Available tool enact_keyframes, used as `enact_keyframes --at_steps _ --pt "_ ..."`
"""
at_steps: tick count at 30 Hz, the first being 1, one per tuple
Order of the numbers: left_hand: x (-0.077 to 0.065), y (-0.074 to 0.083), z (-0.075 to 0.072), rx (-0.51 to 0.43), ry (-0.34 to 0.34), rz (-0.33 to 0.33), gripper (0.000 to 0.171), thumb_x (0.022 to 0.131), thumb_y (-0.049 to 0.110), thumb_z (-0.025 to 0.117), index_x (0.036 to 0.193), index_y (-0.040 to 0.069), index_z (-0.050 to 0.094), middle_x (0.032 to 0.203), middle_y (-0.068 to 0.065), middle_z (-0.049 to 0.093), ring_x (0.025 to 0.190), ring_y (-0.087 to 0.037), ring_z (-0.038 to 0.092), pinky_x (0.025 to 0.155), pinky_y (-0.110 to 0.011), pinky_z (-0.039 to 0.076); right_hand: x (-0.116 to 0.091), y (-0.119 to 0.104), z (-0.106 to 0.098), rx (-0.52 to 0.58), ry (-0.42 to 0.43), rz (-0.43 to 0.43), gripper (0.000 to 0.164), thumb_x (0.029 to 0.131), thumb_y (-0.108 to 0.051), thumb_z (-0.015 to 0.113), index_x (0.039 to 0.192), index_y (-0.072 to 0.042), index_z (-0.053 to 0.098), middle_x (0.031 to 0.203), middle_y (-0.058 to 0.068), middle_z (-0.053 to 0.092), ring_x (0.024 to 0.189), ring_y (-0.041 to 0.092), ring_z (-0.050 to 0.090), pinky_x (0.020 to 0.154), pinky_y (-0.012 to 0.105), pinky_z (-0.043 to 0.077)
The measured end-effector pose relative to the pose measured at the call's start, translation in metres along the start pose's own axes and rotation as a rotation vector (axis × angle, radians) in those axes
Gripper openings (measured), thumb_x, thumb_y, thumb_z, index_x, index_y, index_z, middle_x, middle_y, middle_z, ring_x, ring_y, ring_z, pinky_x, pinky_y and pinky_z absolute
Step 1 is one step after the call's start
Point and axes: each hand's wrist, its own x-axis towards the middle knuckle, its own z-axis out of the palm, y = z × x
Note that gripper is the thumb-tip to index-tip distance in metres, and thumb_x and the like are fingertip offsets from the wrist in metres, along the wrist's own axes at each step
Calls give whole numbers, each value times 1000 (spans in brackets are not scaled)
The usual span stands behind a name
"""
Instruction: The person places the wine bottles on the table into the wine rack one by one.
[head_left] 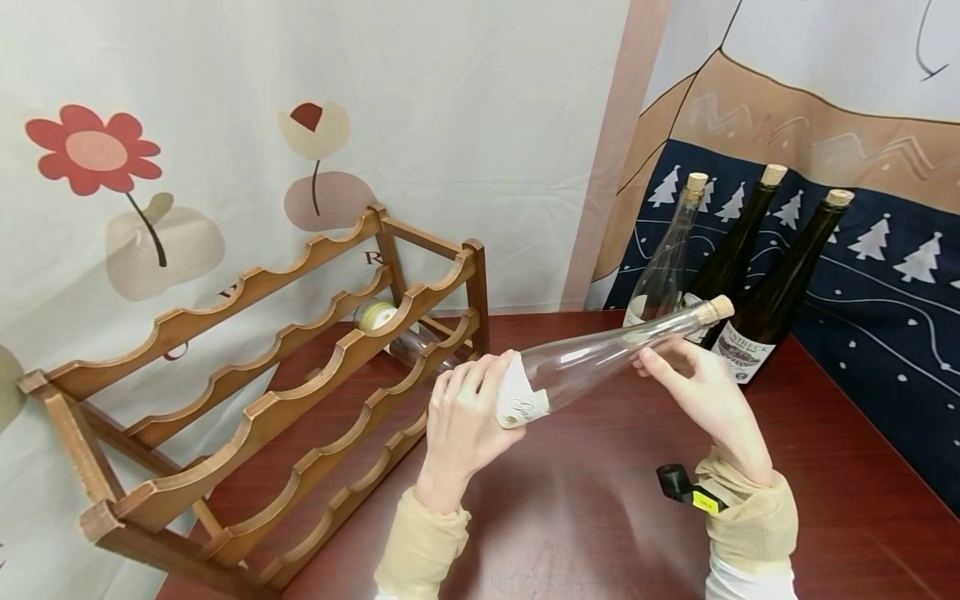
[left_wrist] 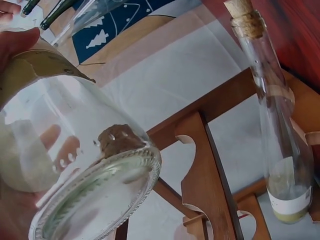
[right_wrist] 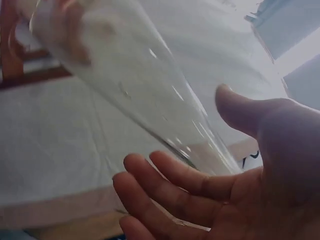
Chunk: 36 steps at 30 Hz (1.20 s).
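A clear glass bottle (head_left: 581, 362) with a cork stopper (head_left: 722, 307) is held tilted above the table, its neck pointing up and right. My left hand (head_left: 465, 417) grips the labelled lower end. In the left wrist view the bottle's round base (left_wrist: 100, 195) faces the camera. My right hand (head_left: 708, 396) is at the neck, just below the cork. The right wrist view shows its thumb (right_wrist: 232, 107) apart from the glass and the fingers (right_wrist: 175, 192) loosely bent beneath the neck. Whether those fingers touch the glass I cannot tell.
A wooden wine rack (head_left: 330, 375) stands at left on the dark red table (head_left: 570, 500). Another clear corked bottle (left_wrist: 285, 165) lies in it. At the back right stand one clear bottle (head_left: 663, 258) and two dark bottles (head_left: 795, 283), all corked, before a printed cloth (head_left: 892, 358).
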Motion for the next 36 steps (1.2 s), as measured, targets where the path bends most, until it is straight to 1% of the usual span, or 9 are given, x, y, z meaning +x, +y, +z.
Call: enact_keyframes --at_steps 4,9,11,13,16,17,20,27,36 --pt "0 -2 0 28 1 3 78 46 38 80 119 17 62 103 0 67 89 -22 62 74 -35 48 -4 0 -1 -206 145 -97 19 83 -28 72 92 -12 67 84 6 72 69 -12 55 62 14 45" --pt "0 -4 -1 54 5 16 77 45 36 81 118 17 62 102 -1 67 89 -22 61 74 -36 48 -4 0 3 -324 338 -388 31 65 -12 85 86 -9 64 77 2 65 70 1 52 66 10 40" --pt "0 -5 0 59 9 22 75 46 36 80 117 17 63 101 -1 67 88 -22 61 74 -35 47 -4 0 4 -372 374 -483 32 72 -26 82 90 -7 64 83 5 65 79 11 53 70 15 40" --pt "0 -6 0 66 8 27 74 47 35 79 117 18 63 101 0 67 88 -21 61 74 -35 47 -3 -1 5 -425 389 -555 39 81 -41 72 95 -5 64 91 9 64 87 21 52 75 24 41" --pt "0 -6 0 78 1 33 73 48 35 79 117 18 62 101 0 66 88 -21 61 74 -35 47 0 -2 7 -491 397 -641 42 86 -43 65 101 -4 66 102 14 64 96 32 51 82 38 42" --pt "0 -6 0 84 -2 35 73 48 35 79 118 19 62 101 0 66 88 -21 61 75 -35 47 0 -1 8 -514 396 -662 39 82 -37 70 103 -4 66 104 15 63 97 35 50 85 41 42" --pt "0 -7 0 106 -15 42 75 48 36 79 119 20 61 103 1 66 90 -20 61 77 -36 48 3 0 10 -578 377 -698 46 67 -23 78 107 -5 65 109 17 61 101 39 48 91 46 39" --pt "-1 -7 0 140 -7 78 81 45 37 83 121 21 62 106 1 67 94 -20 61 82 -38 48 8 4 17 -657 328 -705 63 56 -15 85 114 -6 62 113 14 59 106 35 50 96 47 39" --pt "0 -9 0 169 20 150 91 39 44 87 123 23 60 109 0 67 96 -20 61 84 -37 48 11 7 26 -720 279 -683 63 55 -17 85 114 -7 63 110 13 62 106 33 53 101 45 39"
